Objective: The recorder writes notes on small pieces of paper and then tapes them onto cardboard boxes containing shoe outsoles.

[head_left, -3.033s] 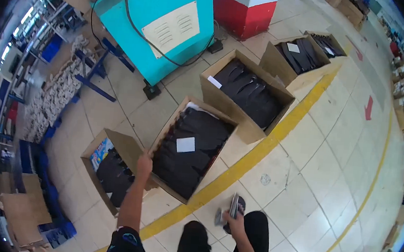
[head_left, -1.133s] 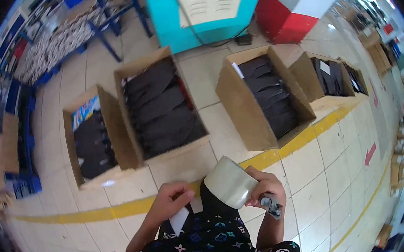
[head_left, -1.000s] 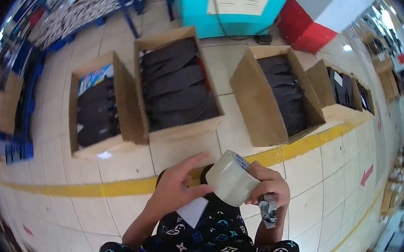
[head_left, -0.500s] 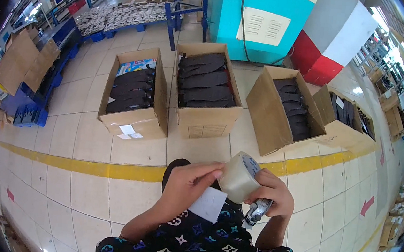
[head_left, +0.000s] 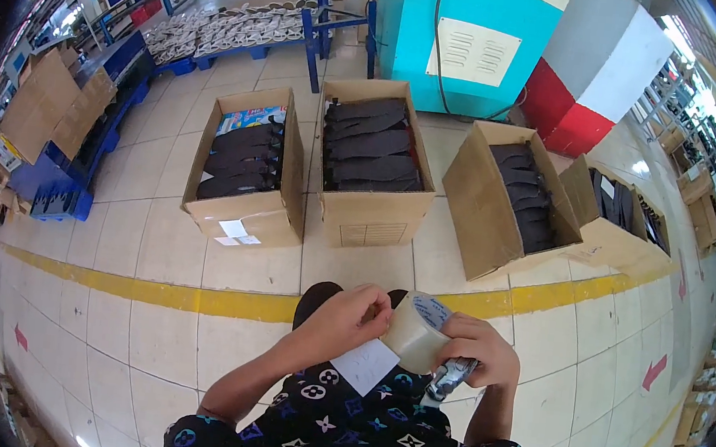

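Observation:
My right hand (head_left: 485,353) is wrapped round a wide roll of clear packing tape (head_left: 412,339), whose core end is blue with printing. The same hand also holds a small silvery metal tool (head_left: 452,376) below the roll; its exact kind I cannot make out. Beside the roll's left side, my left hand (head_left: 355,316) has its fingers curled in. A white slip of paper (head_left: 364,367) sticks out beneath this hand, apparently held by its lower fingers. Any tape end at the fingertips is too small to see.
Open cartons (head_left: 242,215) (head_left: 376,217) (head_left: 484,210) packed with dark flat pieces stand ahead, past a yellow floor line (head_left: 230,303). Another carton (head_left: 615,240) sits at the right. Behind are a turquoise machine (head_left: 478,50) and a blue rack (head_left: 313,38); a blue pallet (head_left: 79,166) is left.
My left hand has drawn its fingers up and curled them at the roll's edge. The slip of paper has turned slightly. My right hand keeps the roll and the metal tool.

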Tool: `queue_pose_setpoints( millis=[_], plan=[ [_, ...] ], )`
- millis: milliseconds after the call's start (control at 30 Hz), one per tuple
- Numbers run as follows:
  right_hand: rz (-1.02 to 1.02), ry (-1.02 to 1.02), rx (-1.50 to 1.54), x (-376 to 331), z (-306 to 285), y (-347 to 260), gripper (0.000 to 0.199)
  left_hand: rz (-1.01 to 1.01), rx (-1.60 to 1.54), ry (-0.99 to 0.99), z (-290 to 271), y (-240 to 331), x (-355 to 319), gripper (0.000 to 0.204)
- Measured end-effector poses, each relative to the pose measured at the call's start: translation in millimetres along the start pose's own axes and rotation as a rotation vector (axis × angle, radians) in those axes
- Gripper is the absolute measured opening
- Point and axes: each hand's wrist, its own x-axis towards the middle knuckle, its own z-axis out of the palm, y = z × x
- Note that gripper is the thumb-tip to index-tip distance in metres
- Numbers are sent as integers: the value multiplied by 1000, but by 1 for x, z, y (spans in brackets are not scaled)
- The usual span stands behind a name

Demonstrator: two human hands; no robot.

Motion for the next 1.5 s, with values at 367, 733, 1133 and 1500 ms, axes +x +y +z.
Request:
queue_pose_setpoints(
  millis=[367, 733, 1133, 1500],
  plan=[
    [280, 132, -114, -33, 8, 35, 35, -120, -567, -385, -30, -3, -13, 15],
    [243, 271, 219, -53, 22, 41, 30, -160, -572, 128, -19, -18, 0, 8],
    [-370, 633, 379, -32, 16, 16, 27, 92, -310, -61, -7, 42, 9, 51],
    [-335, 578, 153, -43, -2, 6, 22, 422, 236, 127, 26, 69, 4, 57]
  ],
)
